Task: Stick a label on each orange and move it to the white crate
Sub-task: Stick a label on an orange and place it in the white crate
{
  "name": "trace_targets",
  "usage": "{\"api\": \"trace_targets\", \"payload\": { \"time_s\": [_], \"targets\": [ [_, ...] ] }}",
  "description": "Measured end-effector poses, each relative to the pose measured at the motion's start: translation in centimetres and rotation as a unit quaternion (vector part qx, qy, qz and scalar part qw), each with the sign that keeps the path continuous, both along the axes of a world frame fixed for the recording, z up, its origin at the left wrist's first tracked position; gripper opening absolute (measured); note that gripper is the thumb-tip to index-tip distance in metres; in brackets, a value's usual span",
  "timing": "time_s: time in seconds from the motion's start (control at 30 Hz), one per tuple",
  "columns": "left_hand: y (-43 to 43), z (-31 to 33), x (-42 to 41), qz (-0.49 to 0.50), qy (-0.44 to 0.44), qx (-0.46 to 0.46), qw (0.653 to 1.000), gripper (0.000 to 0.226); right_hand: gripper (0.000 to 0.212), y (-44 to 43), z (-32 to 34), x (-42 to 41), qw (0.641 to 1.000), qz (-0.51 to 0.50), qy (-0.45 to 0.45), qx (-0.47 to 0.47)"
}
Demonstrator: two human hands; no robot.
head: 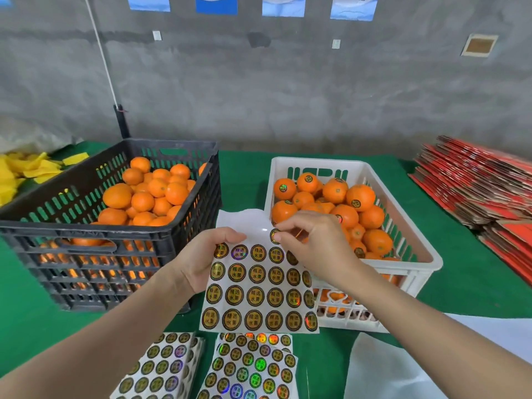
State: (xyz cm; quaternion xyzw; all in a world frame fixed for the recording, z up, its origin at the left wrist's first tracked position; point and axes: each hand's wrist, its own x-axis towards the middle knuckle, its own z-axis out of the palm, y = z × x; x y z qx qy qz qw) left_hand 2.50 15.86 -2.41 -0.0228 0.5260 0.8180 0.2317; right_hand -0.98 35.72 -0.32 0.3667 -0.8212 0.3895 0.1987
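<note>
Left grip (198, 260) holding our white sheet of round gold labels (259, 296), right grip (313, 249) pinching one label (275, 236) on its top row

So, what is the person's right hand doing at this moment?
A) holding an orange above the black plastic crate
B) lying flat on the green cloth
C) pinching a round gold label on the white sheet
C: the right hand pinches a round gold label on the white backing sheet that the left hand holds.
</note>
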Motion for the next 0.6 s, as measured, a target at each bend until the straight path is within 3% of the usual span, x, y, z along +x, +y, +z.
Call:
{"api": "trace_targets", "payload": {
  "time_s": [0.27, 0.33, 0.4, 0.43, 0.5, 0.6],
  "targets": [
    [-1.4, -0.4, 1.9, 0.071, -0.051, 0.015, 0.996, 0.039, 0.013, -2.8, -1.7, 1.2, 0.992, -0.012, 0.117, -0.035],
    [-2.1, -0.5, 2.3, 0.085, -0.062, -0.005, 0.994, 0.038, 0.012, -3.3, -1.5, 1.6, 0.991, 0.010, 0.060, -0.120],
    [-2.9, -0.5, 2.8, 0.087, -0.065, -0.030, 0.994, 0.039, 0.016, -3.6, -0.3, 1.5, 0.976, 0.026, -0.068, -0.205],
    [-3.4, -0.4, 3.0, 0.084, -0.065, -0.041, 0.994, 0.039, 0.024, -3.7, 0.4, 1.1, 0.973, 0.033, -0.128, -0.191],
    [-4.1, -0.1, 3.5, 0.068, -0.056, -0.059, 0.994, 0.038, 0.048, -4.1, 1.5, 0.2, 0.970, 0.072, -0.221, -0.075],
    [-5.1, -0.2, 4.1, 0.024, -0.013, -0.061, 0.998, 0.042, 0.068, -5.5, 2.0, -0.2, 0.960, 0.127, -0.248, 0.015]
  ]
}}
